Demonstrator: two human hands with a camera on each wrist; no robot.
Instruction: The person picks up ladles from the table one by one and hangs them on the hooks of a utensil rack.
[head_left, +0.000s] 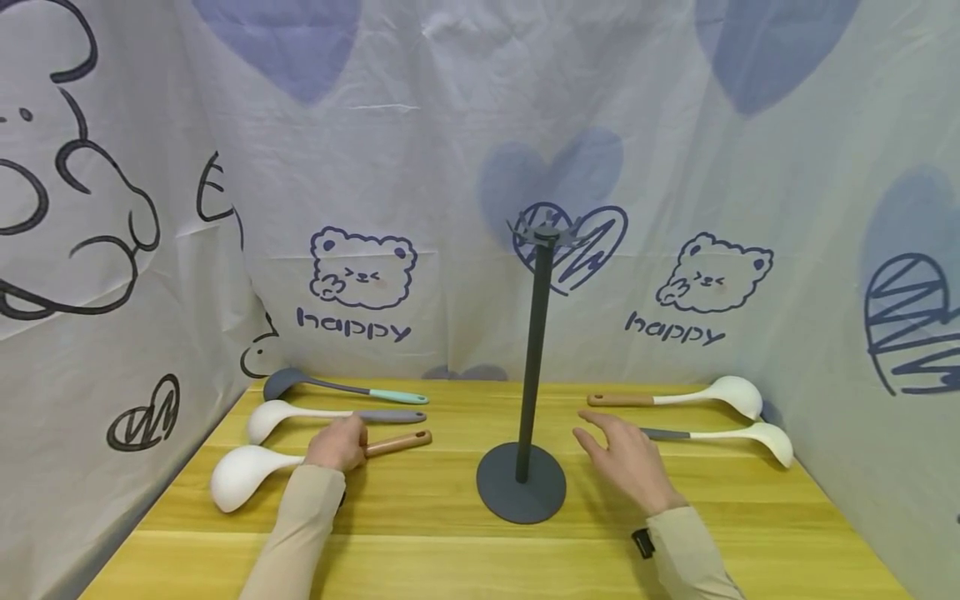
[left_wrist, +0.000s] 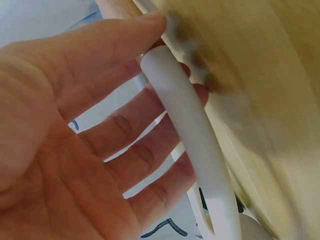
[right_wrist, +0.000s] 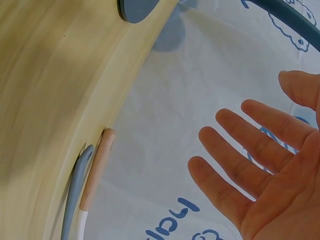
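Observation:
My left hand (head_left: 337, 444) holds the nearest ladle on the left, which has a white bowl (head_left: 238, 479) and a wooden handle (head_left: 397, 443). In the left wrist view, the thumb lies at the wooden end and the fingers bend behind the white shaft (left_wrist: 187, 115). Over the table on the right, my right hand (head_left: 628, 462) has its fingers spread and holds nothing. Nearest to it is a white ladle with a grey handle (head_left: 666, 433). A dark upright rack (head_left: 531, 367) with hooks at its top stands between the hands on a round base.
Behind the held ladle lie a white ladle with a grey-purple handle (head_left: 390, 416) and a dark ladle with a mint handle (head_left: 397, 397). At the back right lies a white ladle with a wooden handle (head_left: 621, 400). Printed cloth (head_left: 450, 325) encloses the wooden table (head_left: 450, 558).

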